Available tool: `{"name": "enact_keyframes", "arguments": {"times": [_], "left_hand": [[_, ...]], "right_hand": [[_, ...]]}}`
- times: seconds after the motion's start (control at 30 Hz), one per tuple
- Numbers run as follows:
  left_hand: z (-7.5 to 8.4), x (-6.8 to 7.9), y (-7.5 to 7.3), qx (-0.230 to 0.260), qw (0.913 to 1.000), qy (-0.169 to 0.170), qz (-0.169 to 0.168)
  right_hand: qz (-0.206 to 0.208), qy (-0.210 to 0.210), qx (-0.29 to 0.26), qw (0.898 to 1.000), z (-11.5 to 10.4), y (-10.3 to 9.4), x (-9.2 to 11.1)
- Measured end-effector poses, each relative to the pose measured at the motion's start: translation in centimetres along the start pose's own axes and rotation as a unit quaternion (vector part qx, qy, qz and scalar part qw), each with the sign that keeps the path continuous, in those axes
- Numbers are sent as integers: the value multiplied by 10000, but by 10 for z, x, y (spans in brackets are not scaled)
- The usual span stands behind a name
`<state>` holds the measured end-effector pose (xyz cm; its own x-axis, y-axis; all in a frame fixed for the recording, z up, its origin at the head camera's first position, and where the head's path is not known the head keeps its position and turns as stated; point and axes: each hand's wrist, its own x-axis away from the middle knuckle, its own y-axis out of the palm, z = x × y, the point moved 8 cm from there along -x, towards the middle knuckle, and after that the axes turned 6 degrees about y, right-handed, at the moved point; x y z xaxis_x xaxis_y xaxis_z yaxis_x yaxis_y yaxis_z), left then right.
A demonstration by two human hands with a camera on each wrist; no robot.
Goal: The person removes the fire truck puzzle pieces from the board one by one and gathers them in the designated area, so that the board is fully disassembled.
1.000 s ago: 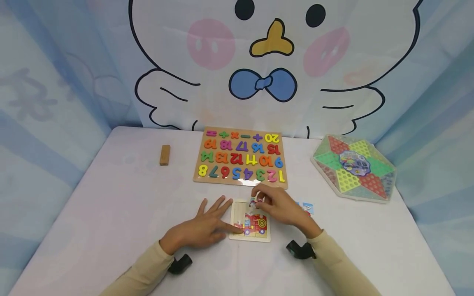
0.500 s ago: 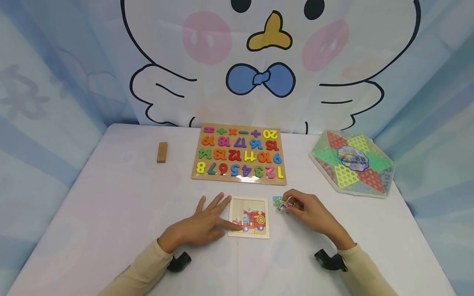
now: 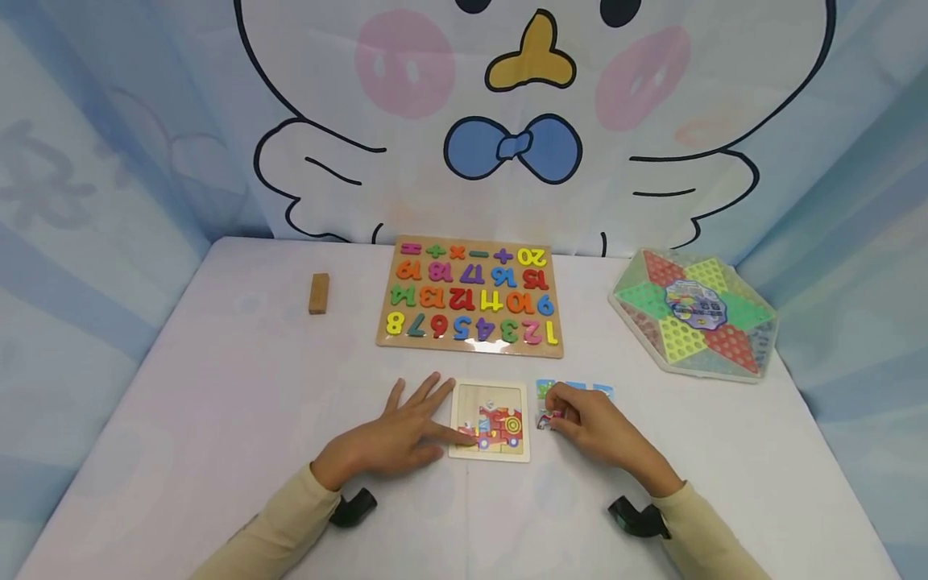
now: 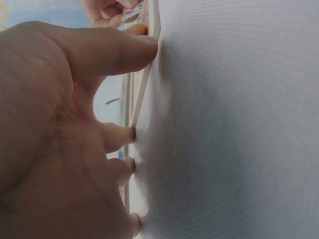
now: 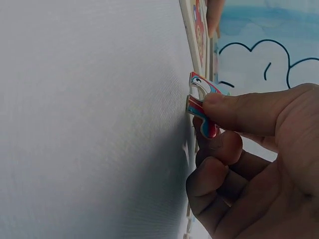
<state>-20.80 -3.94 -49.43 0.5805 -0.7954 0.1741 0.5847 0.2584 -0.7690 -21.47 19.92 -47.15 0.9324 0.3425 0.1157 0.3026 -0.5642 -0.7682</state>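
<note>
My left hand (image 3: 391,439) lies spread on the table, its fingers straight, one fingertip on the lower left of a small wooden puzzle tray (image 3: 467,395). Inside the tray, joined puzzle pieces form a red vehicle picture (image 3: 500,427); its upper and left parts show bare wood. To the right of the tray, my right hand (image 3: 598,423) pinches a jigsaw piece (image 5: 205,99) between thumb and fingers, close over the tabletop. In the right wrist view that piece is red, blue and white with a curved notch. Several loose blue pieces (image 3: 603,390) lie partly hidden behind this hand.
A number board (image 3: 471,310) with coloured numerals stands behind the tray. At the back right lies a hexagonal game box (image 3: 692,314); a small wooden block (image 3: 319,294) sits at the back left. A cartoon-printed cloth hangs behind the table.
My right hand has moved from above the tray to the loose pieces on its right, still pinching the jigsaw piece. The left hand stays at the tray's left side.
</note>
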Motion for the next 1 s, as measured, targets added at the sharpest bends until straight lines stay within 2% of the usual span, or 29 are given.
{"name": "enact_keyframes", "arguments": {"times": [0.4, 0.7, 1.0], "left_hand": [[1, -1, -3, -40, 10000, -42, 5], [1, -1, -2, -29, 10000, -85, -29], [2, 0, -2, 26, 10000, -46, 12]], "right_hand": [[525, 171, 435, 9975, 3, -4, 1], [710, 467, 740, 9936, 4, -1, 4], [906, 419, 1054, 9894, -2, 0, 5]]}}
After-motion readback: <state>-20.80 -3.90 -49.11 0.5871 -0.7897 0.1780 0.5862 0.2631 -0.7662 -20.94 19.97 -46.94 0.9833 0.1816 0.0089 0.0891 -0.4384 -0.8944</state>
